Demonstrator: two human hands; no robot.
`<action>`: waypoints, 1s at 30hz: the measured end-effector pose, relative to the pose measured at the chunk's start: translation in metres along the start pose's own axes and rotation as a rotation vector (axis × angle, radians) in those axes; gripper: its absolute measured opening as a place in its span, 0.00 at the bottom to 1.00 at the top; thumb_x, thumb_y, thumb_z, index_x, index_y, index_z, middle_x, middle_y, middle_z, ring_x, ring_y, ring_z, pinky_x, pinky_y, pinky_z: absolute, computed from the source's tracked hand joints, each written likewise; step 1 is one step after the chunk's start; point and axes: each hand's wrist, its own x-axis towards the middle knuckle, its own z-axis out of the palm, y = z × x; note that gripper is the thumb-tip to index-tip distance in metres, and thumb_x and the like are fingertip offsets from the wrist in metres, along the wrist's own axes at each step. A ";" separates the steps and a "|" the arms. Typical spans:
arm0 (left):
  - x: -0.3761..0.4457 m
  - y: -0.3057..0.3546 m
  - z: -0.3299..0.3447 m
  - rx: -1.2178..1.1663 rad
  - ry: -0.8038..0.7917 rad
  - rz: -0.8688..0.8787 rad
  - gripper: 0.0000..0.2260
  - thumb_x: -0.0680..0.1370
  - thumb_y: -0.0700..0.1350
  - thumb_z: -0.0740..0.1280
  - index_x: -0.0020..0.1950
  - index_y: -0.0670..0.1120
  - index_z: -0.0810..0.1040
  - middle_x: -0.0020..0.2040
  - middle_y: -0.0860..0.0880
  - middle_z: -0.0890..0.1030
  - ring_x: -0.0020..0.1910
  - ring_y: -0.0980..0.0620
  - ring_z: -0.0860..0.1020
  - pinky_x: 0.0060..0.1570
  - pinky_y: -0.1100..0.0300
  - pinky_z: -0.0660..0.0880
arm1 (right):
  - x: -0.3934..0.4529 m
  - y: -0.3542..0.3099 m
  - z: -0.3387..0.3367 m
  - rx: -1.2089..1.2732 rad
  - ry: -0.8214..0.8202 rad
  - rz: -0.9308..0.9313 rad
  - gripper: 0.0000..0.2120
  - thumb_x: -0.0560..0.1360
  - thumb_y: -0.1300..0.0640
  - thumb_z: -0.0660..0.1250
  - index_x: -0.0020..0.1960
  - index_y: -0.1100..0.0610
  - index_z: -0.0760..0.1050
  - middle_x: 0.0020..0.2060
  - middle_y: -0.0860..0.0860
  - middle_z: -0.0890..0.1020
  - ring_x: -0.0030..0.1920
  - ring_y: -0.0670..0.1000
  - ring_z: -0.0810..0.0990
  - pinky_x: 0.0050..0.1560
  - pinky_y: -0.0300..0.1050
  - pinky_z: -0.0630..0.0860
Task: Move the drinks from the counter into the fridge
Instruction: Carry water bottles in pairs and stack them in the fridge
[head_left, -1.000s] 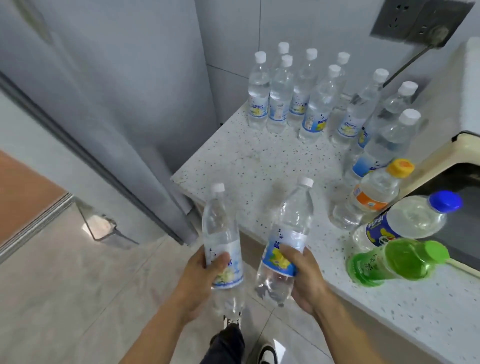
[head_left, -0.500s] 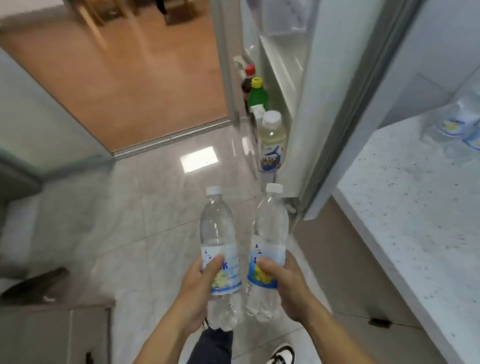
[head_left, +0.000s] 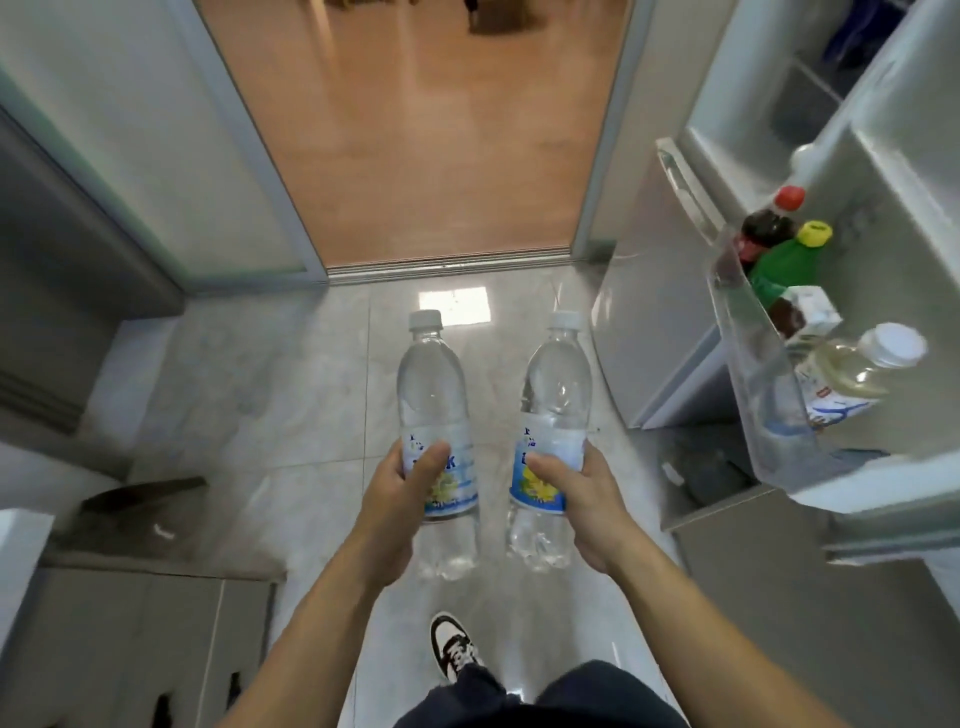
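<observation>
2 bottles in hand beside the open fridge door.
We grasp the left bottle (head_left: 435, 410) in our left hand (head_left: 400, 493), the right bottle (head_left: 553, 415) in our right hand (head_left: 582, 493), at the labels; full, likely heavy, smooth plastic.

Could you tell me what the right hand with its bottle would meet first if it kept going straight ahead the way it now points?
Probably nothing soon: the right hand and its water bottle point at open tiled floor toward the doorway. The fridge door shelf lies off to the right, though depth is unclear.
</observation>
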 end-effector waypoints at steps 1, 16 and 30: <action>0.009 0.008 -0.008 0.005 0.003 0.009 0.26 0.62 0.60 0.71 0.56 0.50 0.77 0.46 0.49 0.87 0.43 0.50 0.86 0.37 0.58 0.81 | 0.010 -0.003 0.009 -0.015 -0.006 -0.001 0.26 0.61 0.45 0.75 0.57 0.52 0.80 0.49 0.55 0.86 0.49 0.56 0.86 0.45 0.42 0.81; 0.198 0.098 -0.021 0.096 -0.070 0.063 0.28 0.63 0.62 0.72 0.58 0.50 0.76 0.48 0.50 0.86 0.46 0.50 0.85 0.39 0.62 0.80 | 0.190 -0.050 0.043 -0.004 0.020 -0.016 0.24 0.64 0.44 0.73 0.58 0.50 0.79 0.50 0.54 0.86 0.50 0.55 0.86 0.47 0.43 0.82; 0.411 0.213 0.054 0.265 -0.201 0.075 0.25 0.64 0.58 0.73 0.59 0.53 0.75 0.53 0.46 0.83 0.50 0.47 0.84 0.48 0.54 0.81 | 0.383 -0.147 -0.004 0.122 0.204 -0.064 0.15 0.70 0.53 0.71 0.56 0.50 0.81 0.49 0.54 0.86 0.48 0.53 0.85 0.46 0.42 0.80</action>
